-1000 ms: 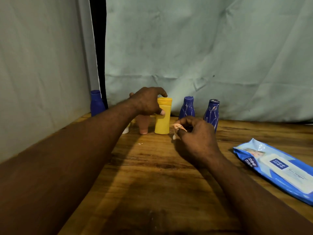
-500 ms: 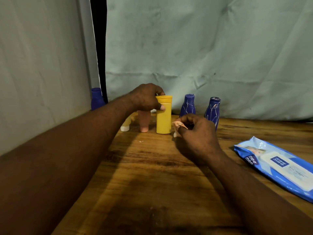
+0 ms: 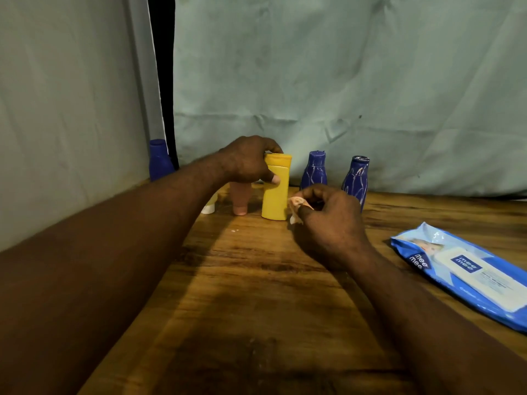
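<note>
**Yellow bottle held steady at the back of the surface, a small wipe ready beside it**

The wooden surface [image 3: 256, 280] carries everything. On its right side lies the blue pack of wipes [image 3: 467, 275], flat and well apart from the hands, probably the source of the wipe. The yellow bottle [image 3: 275, 201] stands upright near the back edge, between a pink bottle [image 3: 241, 201] and a blue bottle [image 3: 313, 171]. The left hand [image 3: 245, 162] grips it near the top, with the fingers curled round the cap and the thumb pressed on the front. I think this is so that it does not tip or slide when rubbed. The right hand [image 3: 330, 220] is just beside the bottle's lower part, its fingers closed in a pinch on a crumpled piece of wipe [image 3: 295, 203]. The piece is bunched small, likely to give a firm pad. I cannot tell whether it touches the bottle.
</note>
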